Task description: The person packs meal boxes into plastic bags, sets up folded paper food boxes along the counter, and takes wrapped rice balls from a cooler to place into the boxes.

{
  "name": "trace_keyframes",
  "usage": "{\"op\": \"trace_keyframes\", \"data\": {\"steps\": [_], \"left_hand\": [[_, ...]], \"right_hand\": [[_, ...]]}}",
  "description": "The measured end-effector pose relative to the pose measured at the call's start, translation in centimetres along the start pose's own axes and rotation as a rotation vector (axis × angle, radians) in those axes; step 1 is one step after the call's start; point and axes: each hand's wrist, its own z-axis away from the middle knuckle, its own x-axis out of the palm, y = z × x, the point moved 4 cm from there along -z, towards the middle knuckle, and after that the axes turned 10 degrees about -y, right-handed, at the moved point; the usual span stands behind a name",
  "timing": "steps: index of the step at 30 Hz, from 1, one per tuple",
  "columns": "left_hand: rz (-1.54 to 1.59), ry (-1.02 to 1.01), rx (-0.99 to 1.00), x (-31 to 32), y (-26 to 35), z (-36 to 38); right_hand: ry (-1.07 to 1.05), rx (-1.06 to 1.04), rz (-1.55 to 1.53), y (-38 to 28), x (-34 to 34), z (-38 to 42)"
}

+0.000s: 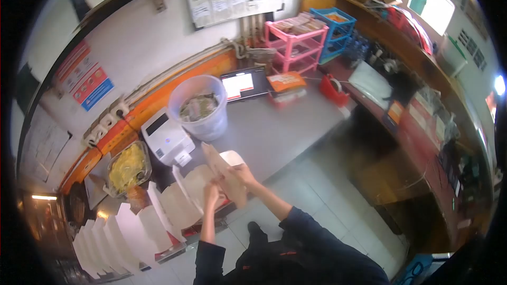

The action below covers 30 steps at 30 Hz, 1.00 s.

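Note:
Between my two hands a flat brown cardboard piece (pixel 224 177) stands on edge above the front of the grey counter (pixel 264 137). My right hand (pixel 242 174) grips its right side near the upper part. At its left side, my left hand (pixel 212 192) is closed near the lower edge; what its fingers hold is too small to make out. Behind the cardboard lies a white rounded item (pixel 232 158), partly hidden. A row of several open white cartons (pixel 137 227) runs to the left along the counter's front edge, the nearest one beside my left hand.
A white label printer (pixel 168 140) stands next to a clear bucket (pixel 208 121). Further back are a tablet (pixel 244 85), an orange packet (pixel 285 81), a red tape dispenser (pixel 334 91) and a pink rack (pixel 297 47). A tray of yellow food (pixel 128 169) sits at left.

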Motion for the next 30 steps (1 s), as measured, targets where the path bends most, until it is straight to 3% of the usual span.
{"op": "trace_keyframes", "data": {"steps": [1, 3, 5, 6, 7, 8, 9, 10, 12, 13, 16, 18, 19, 21, 22, 23, 24, 25, 26, 27, 29, 30], "left_hand": [[0.019, 0.205, 0.182, -0.8, 0.4, -0.2], [0.038, 0.405, 0.357, -0.5, 1.5, 0.2], [-0.465, 0.306, 0.132, 1.4, 5.3, 1.5], [-0.264, 0.366, -0.028, 2.6, 6.5, 2.6], [-0.272, 0.369, -0.029, 2.0, 5.5, 1.5], [-0.528, 0.396, -0.068, -0.2, 3.6, -0.4], [-0.781, 0.418, -0.109, -1.6, 2.2, -1.7], [-0.785, 0.423, -0.114, -2.0, 1.3, -2.2], [-1.162, 0.614, 0.107, -1.8, 1.7, -2.4], [-1.161, 0.617, 0.101, -1.2, 2.4, -1.9], [-0.848, 0.53, -0.181, -2.5, 1.7, -1.7], [-0.886, 0.601, -0.169, -2.0, 2.6, 0.1], [-0.929, 0.667, -0.147, -1.4, 3.7, 0.7], [-0.988, 0.765, -0.081, -1.1, 4.9, 2.0], [-0.945, 0.84, -0.14, -0.4, 6.1, 3.1], [-0.909, 0.902, -0.188, 2.1, 8.7, 4.8], [-0.934, 1.037, -0.062, -0.1, 6.8, 3.4], [-0.96, 1.101, 0.058, 2.3, 8.5, 4.7], [-0.964, 1.162, 0.006, 1.9, 8.2, 3.9], [-0.876, 1.164, 0.05, 4.0, 9.4, 4.3], [-0.843, 1.158, 0.379, 8.0, 10.8, 3.8], [-0.849, 1.141, 0.453, 10.7, 11.7, 3.0]], "right_hand": [[-0.05, 0.088, 0.046, -1.6, -0.1, 0.6], [-0.103, 0.184, 0.085, -2.0, 0.1, 1.2], [-0.224, 0.122, 0.064, -0.6, 1.0, 0.4], [-0.265, 0.099, 0.054, 0.1, 1.3, -0.1], [-0.247, 0.196, -0.173, 1.3, 1.1, -0.5], [-0.228, 0.293, -0.399, 2.1, 0.8, -0.6], [-0.232, 0.291, -0.403, 1.8, 0.1, -0.3], [-0.234, 0.226, -0.46, 0.7, -0.6, 0.1], [-0.173, 0.108, -0.403, -2.5, -2.6, 1.7], [-0.18, 0.109, -0.404, -3.2, -3.8, 2.3], [-0.082, -0.039, -0.304, -5.6, -8.9, 4.5], [0.211, -0.119, -0.209, -7.8, -13.6, 7.3], [0.216, -0.122, -0.208, -7.9, -14.5, 8.1], [0.362, -0.402, 0.267, -9.4, -16.2, 9.8], [0.256, -0.276, 0.125, -9.1, -16.1, 10.0], [0.237, -0.387, 0.401, -8.8, -16.0, 10.0], [0.127, -0.226, 0.211, -7.0, -15.1, 8.3], [0.047, -0.392, 0.255, -5.2, -13.9, 6.3], [-0.319, -0.435, 0.636, -4.2, -12.8, 4.9], [-0.222, -0.403, 0.633, -3.7, -14.9, 5.0], [-0.529, -0.254, 0.28, -4.2, -16.9, 7.1], [-0.493, -0.296, 0.354, -4.3, -18.8, 7.7]]}}
